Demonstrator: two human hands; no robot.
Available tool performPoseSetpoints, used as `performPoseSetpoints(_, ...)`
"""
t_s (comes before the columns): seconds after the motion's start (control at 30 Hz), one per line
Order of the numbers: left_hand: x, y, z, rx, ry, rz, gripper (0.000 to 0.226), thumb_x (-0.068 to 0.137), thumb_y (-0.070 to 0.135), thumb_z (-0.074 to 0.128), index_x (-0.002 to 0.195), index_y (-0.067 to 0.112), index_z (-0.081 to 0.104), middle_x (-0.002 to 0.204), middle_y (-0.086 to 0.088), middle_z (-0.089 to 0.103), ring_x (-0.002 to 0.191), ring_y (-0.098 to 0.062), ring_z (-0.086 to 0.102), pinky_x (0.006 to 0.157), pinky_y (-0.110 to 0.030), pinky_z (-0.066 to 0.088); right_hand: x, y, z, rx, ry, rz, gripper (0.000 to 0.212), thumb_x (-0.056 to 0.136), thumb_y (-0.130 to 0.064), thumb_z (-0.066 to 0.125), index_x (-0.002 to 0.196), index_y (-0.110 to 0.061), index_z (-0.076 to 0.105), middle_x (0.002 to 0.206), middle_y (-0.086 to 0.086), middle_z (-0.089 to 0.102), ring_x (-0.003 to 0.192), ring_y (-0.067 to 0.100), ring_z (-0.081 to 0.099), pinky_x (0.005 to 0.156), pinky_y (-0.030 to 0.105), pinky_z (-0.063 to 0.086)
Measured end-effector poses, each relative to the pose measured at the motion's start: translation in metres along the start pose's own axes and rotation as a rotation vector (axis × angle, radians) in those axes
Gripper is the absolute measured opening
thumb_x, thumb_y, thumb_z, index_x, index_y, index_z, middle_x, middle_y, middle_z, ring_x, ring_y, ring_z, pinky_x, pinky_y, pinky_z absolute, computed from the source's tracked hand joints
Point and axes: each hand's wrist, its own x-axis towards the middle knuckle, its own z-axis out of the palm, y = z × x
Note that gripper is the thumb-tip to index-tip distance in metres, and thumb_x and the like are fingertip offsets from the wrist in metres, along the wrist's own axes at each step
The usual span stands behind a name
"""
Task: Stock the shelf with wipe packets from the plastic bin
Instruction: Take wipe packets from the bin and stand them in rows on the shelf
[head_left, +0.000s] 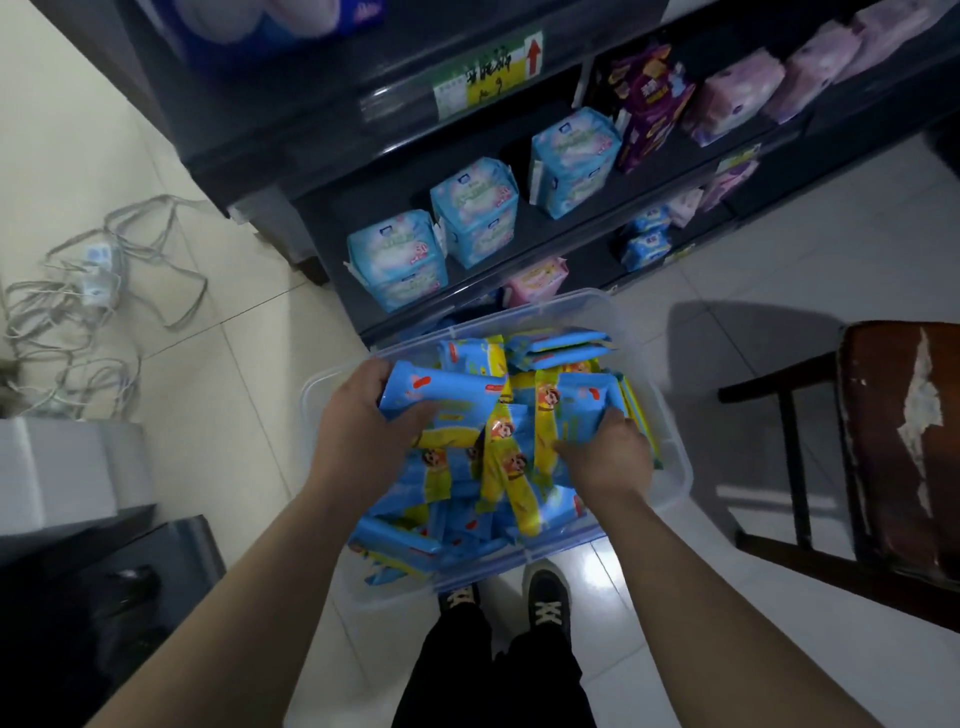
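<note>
Pale floor tiles (234, 364) carry the plastic bin (681, 470) before the dark shelf (291, 130), where the left hand (363, 421) grips a wipe packet (441, 387) lying crosswise (shelf straight ahead) while the right hand (608, 454) curls round a second packet (579, 397) alongside.

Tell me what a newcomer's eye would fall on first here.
The clear plastic bin at centre, heaped with blue-and-yellow wipe packets, draws the eye first, with the left hand and right hand each gripping some. Behind it, light-blue packs line the dark shelf; tangled cables sprawl on the floor at left.
</note>
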Motion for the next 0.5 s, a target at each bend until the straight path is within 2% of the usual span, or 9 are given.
performPoseSetpoints(0.1, -0.016, 0.004, -0.018, -0.075, 0.071, -0.036, 0.018, 0.081, 0.015, 0.072, 0.093, 0.02, 0.06, 0.082, 0.0, 0.066, 0.063, -0.009, 0.062, 0.046, -0.018, 0.049, -0.017, -0.014, -0.016, 0.068, -0.07, -0.117, 0.027, 0.081, -0.02, 0.067, 0.096, -0.01, 0.047, 0.095, 0.01, 0.06, 0.087, 0.032, 0.059, 0.063, 0.031, 0.038)
performPoseSetpoints(0.17, -0.029, 0.009, -0.036, -0.128, 0.117, -0.06, 0.017, 0.08, 0.013, 0.072, 0.091, 0.022, 0.063, 0.081, 0.003, 0.068, 0.063, -0.005, 0.063, 0.053, -0.021, 0.053, -0.034, -0.028, -0.032, 0.09, -0.081, -0.211, 0.025, 0.081, -0.019, 0.066, 0.09, -0.011, 0.044, 0.082, 0.005, 0.055, 0.074, 0.03, 0.055, 0.059, 0.031, 0.037)
performPoseSetpoints(0.27, -0.049, 0.014, -0.06, -0.204, 0.173, -0.098, 0.018, 0.08, 0.011, 0.072, 0.088, 0.025, 0.065, 0.079, 0.007, 0.07, 0.07, -0.009, 0.067, 0.065, -0.032, 0.058, -0.06, -0.053, -0.059, 0.136, -0.084, -0.343, 0.026, 0.079, -0.022, 0.068, 0.09, -0.014, 0.045, 0.076, 0.001, 0.055, 0.069, 0.027, 0.055, 0.055, 0.032, 0.039)
performPoseSetpoints(0.37, -0.076, 0.021, -0.085, -0.274, 0.285, -0.132, 0.017, 0.078, 0.01, 0.073, 0.09, 0.021, 0.067, 0.077, 0.008, 0.069, 0.064, 0.0, 0.064, 0.061, -0.022, 0.056, -0.09, -0.081, -0.091, 0.197, -0.144, -0.457, 0.026, 0.079, -0.022, 0.069, 0.09, -0.015, 0.047, 0.075, -0.005, 0.055, 0.066, 0.019, 0.054, 0.052, 0.029, 0.038)
performPoseSetpoints(0.4, -0.087, 0.024, -0.094, -0.303, 0.328, -0.148, 0.017, 0.078, 0.01, 0.073, 0.089, 0.021, 0.067, 0.077, 0.008, 0.069, 0.064, 0.0, 0.064, 0.062, -0.023, 0.056, -0.1, -0.09, -0.101, 0.201, -0.16, -0.505, 0.025, 0.078, -0.022, 0.069, 0.09, -0.015, 0.048, 0.075, -0.006, 0.055, 0.067, 0.018, 0.054, 0.053, 0.03, 0.04)
performPoseSetpoints(0.5, -0.123, 0.026, -0.118, -0.406, 0.457, -0.208, 0.018, 0.077, 0.013, 0.074, 0.082, 0.028, 0.065, 0.081, 0.003, 0.071, 0.076, -0.016, 0.069, 0.074, -0.045, 0.058, -0.134, -0.116, -0.125, 0.133, -0.189, -0.666, 0.024, 0.078, -0.024, 0.067, 0.089, -0.016, 0.047, 0.075, -0.005, 0.055, 0.067, 0.018, 0.053, 0.052, 0.03, 0.037)
